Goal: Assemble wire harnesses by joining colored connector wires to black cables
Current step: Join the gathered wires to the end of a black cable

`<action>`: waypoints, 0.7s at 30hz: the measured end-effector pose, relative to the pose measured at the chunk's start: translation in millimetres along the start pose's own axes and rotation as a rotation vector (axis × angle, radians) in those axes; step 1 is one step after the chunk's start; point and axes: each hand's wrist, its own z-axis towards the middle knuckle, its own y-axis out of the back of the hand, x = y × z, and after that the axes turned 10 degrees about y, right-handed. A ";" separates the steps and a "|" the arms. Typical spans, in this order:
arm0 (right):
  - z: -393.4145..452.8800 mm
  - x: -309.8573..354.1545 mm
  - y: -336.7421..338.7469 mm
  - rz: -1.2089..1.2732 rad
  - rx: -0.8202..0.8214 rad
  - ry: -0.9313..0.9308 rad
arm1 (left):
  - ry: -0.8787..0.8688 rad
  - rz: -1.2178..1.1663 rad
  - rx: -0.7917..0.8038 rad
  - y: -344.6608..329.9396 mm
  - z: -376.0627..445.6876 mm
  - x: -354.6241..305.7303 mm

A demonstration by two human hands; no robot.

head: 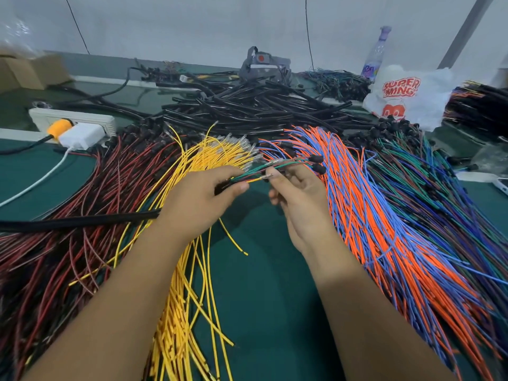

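- The left hand [202, 200] grips a black cable [82, 221] and a few colored wires [277, 165].
- The right hand [298, 193], just beside it, pinches those wires' ends.

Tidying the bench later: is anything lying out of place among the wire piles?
One yellow wire lies alone on the green mat, apart from the yellow bundle, just below the left hand.

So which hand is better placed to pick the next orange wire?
Probably the right hand: the orange and blue wires lie beside it, while the left hand grips the gathered wire bundle.
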 end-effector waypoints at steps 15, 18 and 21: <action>4.3 -3.8 -0.9 -0.109 -0.086 0.001 | -0.176 0.308 -0.024 0.5 1.2 1.8; 4.4 0.1 -2.1 0.055 -0.126 -0.075 | -0.192 0.293 -0.009 0.6 -0.3 0.0; 5.1 6.3 -1.4 0.233 -0.120 -0.110 | -0.177 0.275 0.044 -1.0 -2.1 -3.5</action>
